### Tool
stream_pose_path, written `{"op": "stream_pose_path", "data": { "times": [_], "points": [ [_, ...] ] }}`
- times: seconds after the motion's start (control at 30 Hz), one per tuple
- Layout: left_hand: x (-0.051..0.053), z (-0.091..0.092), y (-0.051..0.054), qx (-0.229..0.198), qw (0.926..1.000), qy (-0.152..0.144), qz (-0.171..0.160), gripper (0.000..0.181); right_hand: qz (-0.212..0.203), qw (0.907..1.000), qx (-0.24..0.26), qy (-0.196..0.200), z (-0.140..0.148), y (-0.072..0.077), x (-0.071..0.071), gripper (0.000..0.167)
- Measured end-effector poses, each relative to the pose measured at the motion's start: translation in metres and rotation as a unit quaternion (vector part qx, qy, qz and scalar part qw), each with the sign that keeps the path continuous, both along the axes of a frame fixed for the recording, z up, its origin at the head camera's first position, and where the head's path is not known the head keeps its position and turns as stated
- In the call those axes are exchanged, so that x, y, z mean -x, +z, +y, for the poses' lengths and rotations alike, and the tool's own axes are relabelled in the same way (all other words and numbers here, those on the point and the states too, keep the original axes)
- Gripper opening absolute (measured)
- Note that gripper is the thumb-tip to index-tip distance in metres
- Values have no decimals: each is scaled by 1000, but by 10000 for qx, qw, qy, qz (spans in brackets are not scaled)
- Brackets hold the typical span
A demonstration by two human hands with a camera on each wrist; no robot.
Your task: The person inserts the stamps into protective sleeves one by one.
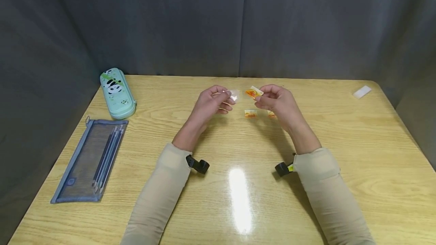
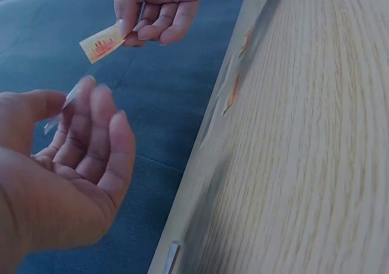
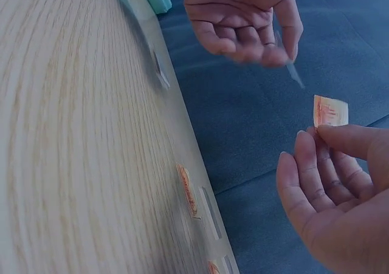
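Over the back half of the table, my left hand [image 1: 215,100] pinches a small clear plastic piece [image 1: 234,96] between thumb and fingertips; the left wrist view shows this clear piece [image 2: 64,107] edge-on. To its right, my right hand [image 1: 277,101] holds a small orange-and-white printed card or packet [image 1: 254,92] by one edge between thumb and index finger. The right wrist view shows the print on this orange piece [image 3: 330,111]. Below it on the tabletop lies a similar orange piece [image 1: 251,113], and another orange piece [image 1: 271,114] is partly hidden by my right hand.
A mint pencil case [image 1: 117,93] with panda pictures lies at the back left. Nearer is a blue mesh zip pouch [image 1: 89,160] with several pencils inside. A small white block [image 1: 362,92] lies at the back right. Dark curtains [image 1: 190,25] hang behind the wooden table [image 1: 265,207].
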State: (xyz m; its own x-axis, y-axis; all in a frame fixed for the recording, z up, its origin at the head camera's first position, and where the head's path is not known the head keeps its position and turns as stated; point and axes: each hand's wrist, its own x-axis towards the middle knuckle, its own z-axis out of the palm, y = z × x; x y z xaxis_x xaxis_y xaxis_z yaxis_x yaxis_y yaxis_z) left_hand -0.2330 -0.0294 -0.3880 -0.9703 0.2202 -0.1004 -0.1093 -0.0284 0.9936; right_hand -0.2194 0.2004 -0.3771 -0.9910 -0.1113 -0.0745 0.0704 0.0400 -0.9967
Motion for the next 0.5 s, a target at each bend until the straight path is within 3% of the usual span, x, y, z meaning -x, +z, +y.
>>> {"op": "stream_pose_path", "data": {
  "times": [0.13, 0.37, 0.5],
  "points": [
    [-1, 1, -1, -73, 9999, -18, 141, 16, 64, 10000, 3, 33, 1, 0, -1, 12],
    [-1, 1, -2, 413, 9986, 245, 231, 32, 157, 9996, 246, 3, 1, -2, -3, 7],
    [-1, 1, -3, 240, 9994, 195, 144, 29, 156, 9995, 230, -143, 0, -2, -2, 9]
  ]
}}
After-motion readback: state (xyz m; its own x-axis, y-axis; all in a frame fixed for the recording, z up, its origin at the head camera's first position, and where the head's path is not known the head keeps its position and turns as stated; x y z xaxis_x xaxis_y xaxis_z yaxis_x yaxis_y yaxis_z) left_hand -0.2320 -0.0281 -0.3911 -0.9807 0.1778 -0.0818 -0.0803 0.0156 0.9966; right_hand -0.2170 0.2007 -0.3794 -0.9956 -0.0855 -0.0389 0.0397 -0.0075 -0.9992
